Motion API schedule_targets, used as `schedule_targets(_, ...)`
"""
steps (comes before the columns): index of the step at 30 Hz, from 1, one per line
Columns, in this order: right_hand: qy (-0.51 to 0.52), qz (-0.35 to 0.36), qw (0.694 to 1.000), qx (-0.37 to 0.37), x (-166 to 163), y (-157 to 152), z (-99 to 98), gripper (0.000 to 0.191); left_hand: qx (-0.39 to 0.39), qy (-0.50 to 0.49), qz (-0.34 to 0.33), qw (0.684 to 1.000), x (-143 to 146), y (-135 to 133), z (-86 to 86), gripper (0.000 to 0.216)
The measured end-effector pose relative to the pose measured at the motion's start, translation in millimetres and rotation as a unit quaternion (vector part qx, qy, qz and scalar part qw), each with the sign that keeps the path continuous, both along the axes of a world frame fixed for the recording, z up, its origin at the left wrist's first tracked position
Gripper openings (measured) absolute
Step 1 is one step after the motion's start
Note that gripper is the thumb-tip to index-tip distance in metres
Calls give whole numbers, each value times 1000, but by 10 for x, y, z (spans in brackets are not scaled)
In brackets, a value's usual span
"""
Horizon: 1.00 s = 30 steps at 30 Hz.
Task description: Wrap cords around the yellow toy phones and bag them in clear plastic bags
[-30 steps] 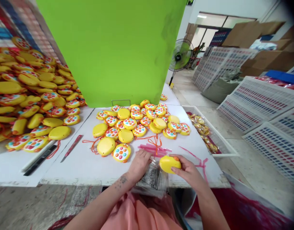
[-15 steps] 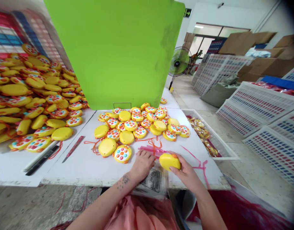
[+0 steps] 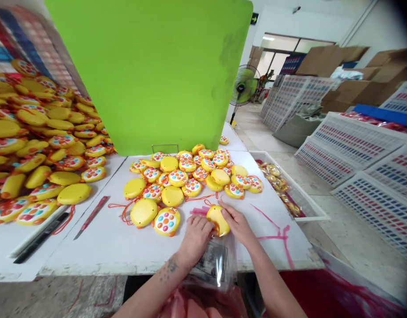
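Observation:
My right hand (image 3: 237,223) grips a yellow round toy (image 3: 217,219) and tilts it at the mouth of a clear plastic bag (image 3: 214,263) that hangs over the table's front edge. My left hand (image 3: 195,238) lies on the bag with its fingers curled on the bag's opening, touching the toy. Just beyond my hands lie pink strips (image 3: 199,211) and a heap of yellow toys (image 3: 186,174) with coloured buttons and orange cords.
A large pile of the same toys (image 3: 34,145) fills the left. A green board (image 3: 157,75) stands behind the heap. A red-handled knife (image 3: 90,215) and a black bar (image 3: 40,238) lie on the white table (image 3: 107,238). A tray of bagged toys (image 3: 283,185) sits to the right.
My right hand has carried the yellow toy left and forward, from beside the bag to its opening next to my left hand. The toy is now tilted.

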State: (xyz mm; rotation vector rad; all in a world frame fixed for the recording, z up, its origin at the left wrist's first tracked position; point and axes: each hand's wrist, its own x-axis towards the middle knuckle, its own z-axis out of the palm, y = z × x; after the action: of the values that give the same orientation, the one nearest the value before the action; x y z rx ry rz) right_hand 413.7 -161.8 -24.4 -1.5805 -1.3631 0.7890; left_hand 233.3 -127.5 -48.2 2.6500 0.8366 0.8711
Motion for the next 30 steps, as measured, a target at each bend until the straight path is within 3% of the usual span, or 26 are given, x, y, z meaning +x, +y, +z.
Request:
schedule_targets(6,-56,94,994,1,-182,47,4,40,-14,-71,31,997,-30,17,3,10)
schedule_targets(8,-82,55,995,24,-153,-3,-6,39,-47,-93,20,994,-31,30,-1,9)
schedule_targets(11,-114,-90,989,35,-11,-177,0,42,-121,-116,-11,986,-37,50,1,9)
schedule_targets(13,-124,-135,983,-24,82,-335,19,45,-174,-121,-26,977,-49,66,15,9)
schedule_targets(16,-90,-86,984,-124,102,-529,38,44,-257,-119,-38,958,-82,107,79,10)
schedule_targets(19,-7,-52,988,-143,-10,-577,18,44,-312,-92,-61,944,-130,161,185,7)
schedule_targets(24,-2,-67,994,-87,-176,-458,-61,43,-321,-44,-74,943,-234,194,304,4)
schedule_targets(30,-27,-119,992,-12,-307,-430,-114,46,-323,-60,-60,943,-282,108,357,5)
